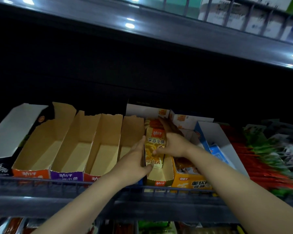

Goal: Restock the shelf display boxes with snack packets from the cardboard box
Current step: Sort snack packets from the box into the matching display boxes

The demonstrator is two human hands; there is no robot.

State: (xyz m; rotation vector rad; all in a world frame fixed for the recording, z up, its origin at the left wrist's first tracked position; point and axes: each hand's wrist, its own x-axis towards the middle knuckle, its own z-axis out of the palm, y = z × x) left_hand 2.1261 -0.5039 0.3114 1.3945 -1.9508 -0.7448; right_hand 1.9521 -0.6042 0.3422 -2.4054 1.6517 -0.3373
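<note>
On the shelf [41, 202], yellow snack packets [155, 144] are standing in the yellow display box [160, 180]. The left hand [134, 161] is lying along their left side, thumb hooking the near face, while the right hand [175, 144] is gripping the right side, thumb across the front. Brown display boxes [66, 149] are sitting just left.

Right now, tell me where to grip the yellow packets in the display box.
Grip the yellow packets by their side edges, from the front and above: they stand upright in the open-topped display box, flanked by the left hand and right hand.
</note>
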